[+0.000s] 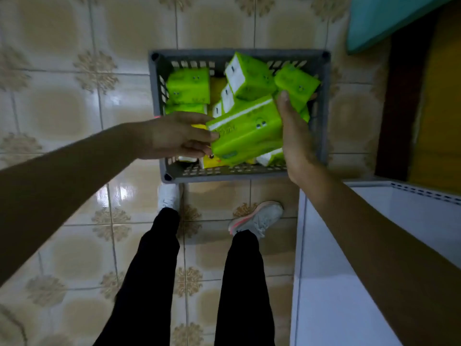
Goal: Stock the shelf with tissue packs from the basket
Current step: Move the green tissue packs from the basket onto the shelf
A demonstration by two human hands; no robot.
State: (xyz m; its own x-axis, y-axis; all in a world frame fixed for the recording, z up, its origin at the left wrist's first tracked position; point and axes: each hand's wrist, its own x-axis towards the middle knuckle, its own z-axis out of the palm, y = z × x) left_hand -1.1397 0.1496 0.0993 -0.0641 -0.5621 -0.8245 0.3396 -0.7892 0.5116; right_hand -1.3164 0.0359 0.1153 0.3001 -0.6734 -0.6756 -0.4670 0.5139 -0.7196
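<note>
A grey slotted basket sits on the tiled floor ahead of my feet, holding several bright green tissue packs and some yellow ones. One green tissue pack is lifted above the pile, tilted. My left hand grips its left end with fingers and thumb. My right hand presses flat against its right end. Both hands hold this pack between them over the basket.
A white shelf unit or cabinet top stands at my right, close to my right forearm. A teal surface and a yellow-brown wooden panel lie at the far right. My legs and grey shoes stand just behind the basket.
</note>
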